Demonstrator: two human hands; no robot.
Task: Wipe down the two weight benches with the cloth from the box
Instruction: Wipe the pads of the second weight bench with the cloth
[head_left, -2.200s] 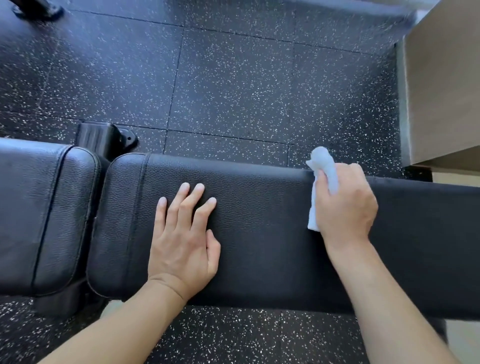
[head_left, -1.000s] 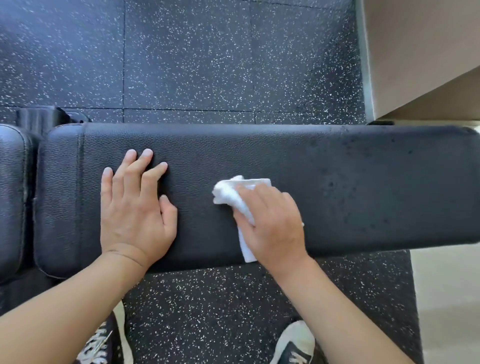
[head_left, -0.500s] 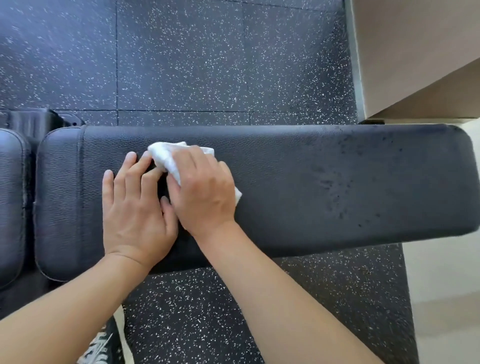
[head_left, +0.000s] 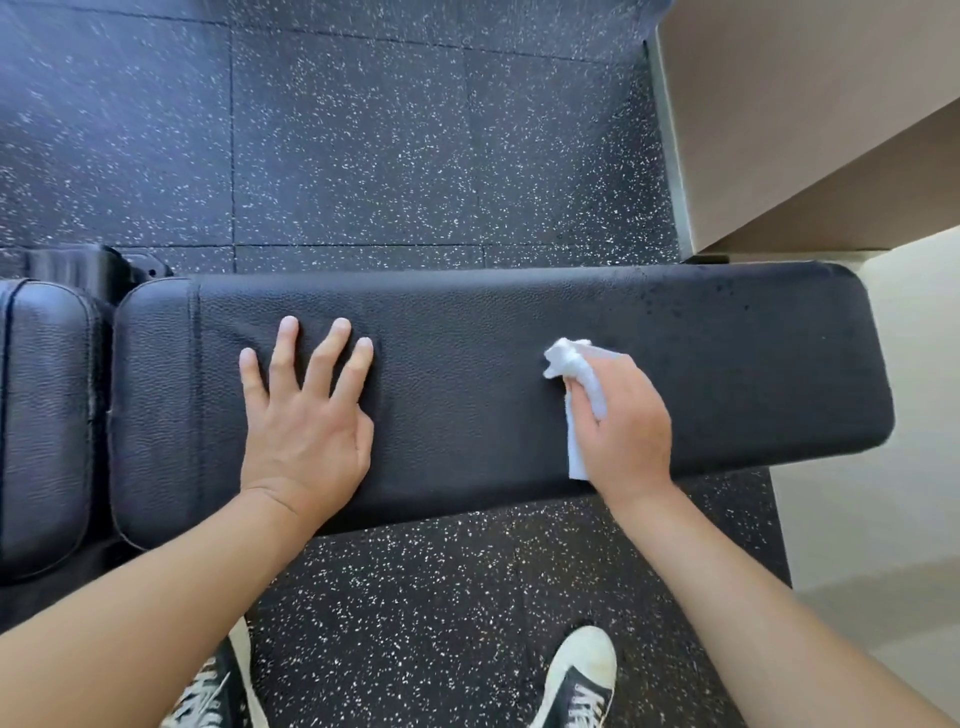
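The right hand (head_left: 626, 418) grips the white cloth (head_left: 576, 374), bunched under its curled fingers on the long bench pad (head_left: 467, 395), toward the pad's free end. The cloth looks soft, light and limp — best held wadded in the palm, as here, so it won't drag loose. The left hand (head_left: 306, 415) lies flat with fingers spread, pressing the same pad nearer the seat pad (head_left: 47, 415). The grained upholstery likely yields slightly — no readable labels anywhere.
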